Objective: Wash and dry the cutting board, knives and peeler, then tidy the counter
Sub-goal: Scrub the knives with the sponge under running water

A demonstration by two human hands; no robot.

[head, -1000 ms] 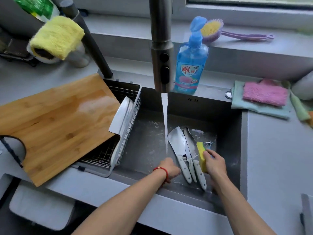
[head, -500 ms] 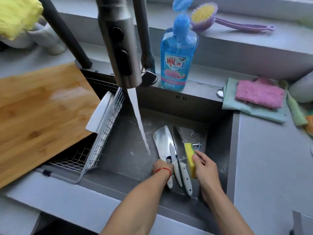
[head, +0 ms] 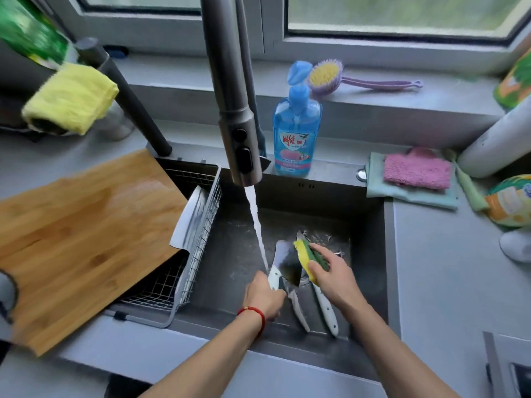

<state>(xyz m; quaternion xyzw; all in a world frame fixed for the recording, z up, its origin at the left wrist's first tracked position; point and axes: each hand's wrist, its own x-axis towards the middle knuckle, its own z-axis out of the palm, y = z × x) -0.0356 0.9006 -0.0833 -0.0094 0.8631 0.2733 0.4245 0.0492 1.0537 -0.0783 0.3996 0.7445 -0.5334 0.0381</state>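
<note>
Since a second ago the left hand (head: 263, 297) has lifted the cleaver (head: 283, 264) off the sink (head: 370, 225) floor, fingers curled round its white handle, blade tilted up toward 12 o'clock. The right hand (head: 333, 275) grips the sponge (head: 309, 259) and presses it on the blade's 3 o'clock side. Two knives (head: 326, 307) lie on the floor at 5 o'clock of the cleaver. Water (head: 257, 225) runs from the tap (head: 234, 116) and lands at the cleaver's 9 o'clock edge. The board (head: 86, 234) rests across the basket (head: 198, 234) at 9 o'clock; the soap (head: 296, 130) stands at 12 o'clock.
</note>
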